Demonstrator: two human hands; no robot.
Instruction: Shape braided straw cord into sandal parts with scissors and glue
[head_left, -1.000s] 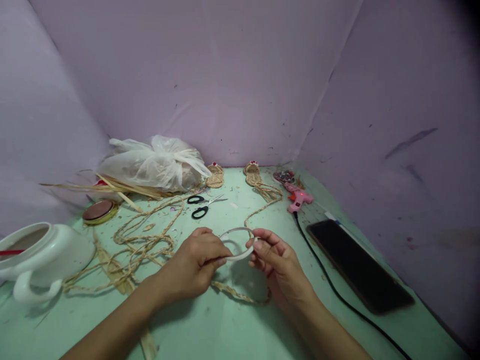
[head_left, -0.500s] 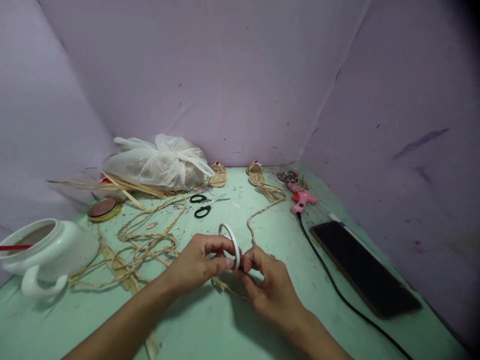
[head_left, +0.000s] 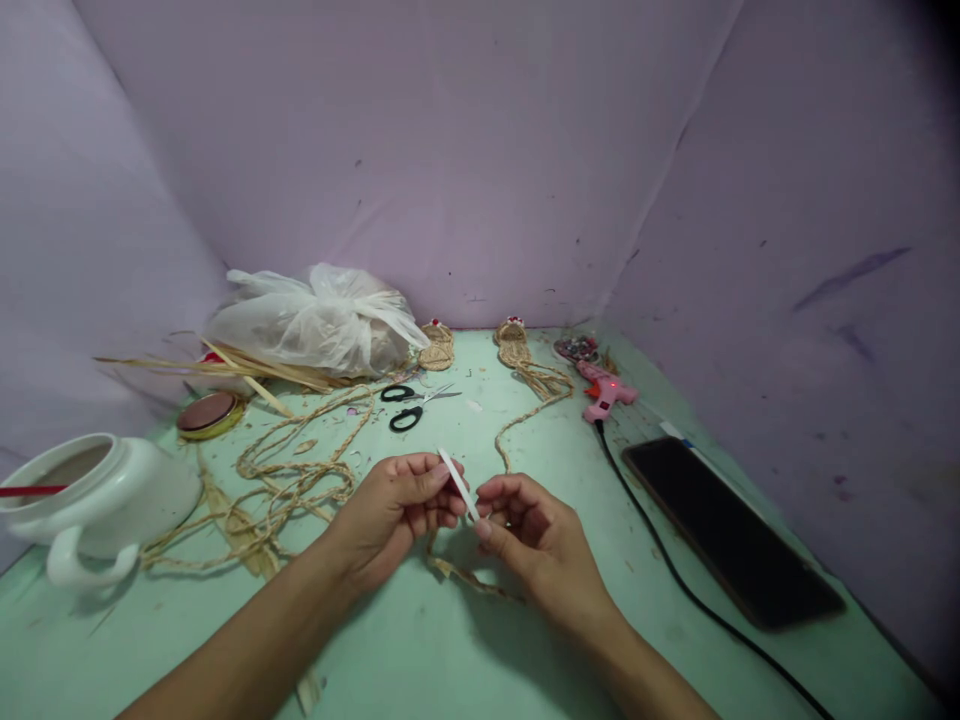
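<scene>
Seen nearly edge-on, a thin white bangle tilts between my hands above the green table. My left hand is closed on its upper side, thumb on the near face and fingers behind. My right hand pinches at its lower end with thumb and curled fingers; the exact contact is partly hidden. A braided straw cord passes below and behind the hands, running back toward a small woven slipper. Black-handled scissors lie beyond my left hand.
At left are a white pot, a tangle of braided cord, a round tin and a white plastic bag. Another woven slipper sits at the back. A pink glue gun, its black cable and a phone lie right.
The bangle has turned from an open ring view to edge-on. My left thumb has shifted up along it, and my right fingers have opened somewhat around its lower end.
</scene>
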